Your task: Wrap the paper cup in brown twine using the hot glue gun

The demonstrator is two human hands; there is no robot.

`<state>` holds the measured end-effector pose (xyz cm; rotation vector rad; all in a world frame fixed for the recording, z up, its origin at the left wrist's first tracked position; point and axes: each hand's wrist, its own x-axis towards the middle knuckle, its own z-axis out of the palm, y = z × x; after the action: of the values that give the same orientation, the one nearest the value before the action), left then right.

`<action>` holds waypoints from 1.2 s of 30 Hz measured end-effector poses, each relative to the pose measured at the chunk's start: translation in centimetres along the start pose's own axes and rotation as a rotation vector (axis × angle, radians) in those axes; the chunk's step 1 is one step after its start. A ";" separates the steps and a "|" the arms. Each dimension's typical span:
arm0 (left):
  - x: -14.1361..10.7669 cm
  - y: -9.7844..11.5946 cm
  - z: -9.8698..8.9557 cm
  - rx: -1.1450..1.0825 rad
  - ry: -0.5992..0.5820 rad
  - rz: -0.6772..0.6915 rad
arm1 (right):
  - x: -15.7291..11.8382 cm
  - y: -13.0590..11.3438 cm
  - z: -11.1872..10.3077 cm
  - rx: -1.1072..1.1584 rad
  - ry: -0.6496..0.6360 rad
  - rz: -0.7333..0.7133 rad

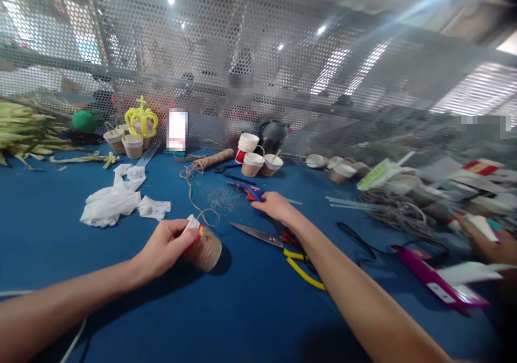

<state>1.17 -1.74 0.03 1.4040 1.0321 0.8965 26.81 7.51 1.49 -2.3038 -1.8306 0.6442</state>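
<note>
My left hand [167, 244] grips the rim of a paper cup [208, 249], its side partly covered in brown twine, tilted over the blue table. A loose strand of twine [191, 193] runs from near the cup toward a twine roll [214, 159]. Further right, my right hand [274, 207] is closed around the handle of a blue glue gun [246, 189] with a red trigger; its nozzle points left. Below that hand lie scissors [258, 234] with open metal blades and yellow-handled pliers [305, 271], both partly hidden by my forearm.
Crumpled white cloth [109, 204] lies left. Twine-covered cups [253, 163] and a yellow crown [141, 120] stand toward the perforated metal screen [283, 72]. Glue sticks [349, 204], cord [399, 212] and a purple power strip [436, 279] sit right, near another person's hand [487, 239].
</note>
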 end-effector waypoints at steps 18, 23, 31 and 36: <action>0.7 0.0 -1.0 0.093 0.036 0.013 | -9.8 -1.8 -1.1 0.894 -0.191 -0.376; 0.7 -0.4 -1.2 0.150 -0.019 0.068 | -11.4 -1.9 -0.1 0.700 -0.195 -0.467; 0.7 -0.1 -1.2 0.180 -0.050 0.063 | -12.8 -2.5 0.8 0.457 -0.128 -0.466; 0.8 0.1 -1.1 0.152 -0.046 0.039 | -13.2 -2.5 1.5 0.248 0.079 -0.578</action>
<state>0.43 -0.61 0.15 1.5691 1.0594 0.8244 21.64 -4.69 4.28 -1.5154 -2.0938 0.6270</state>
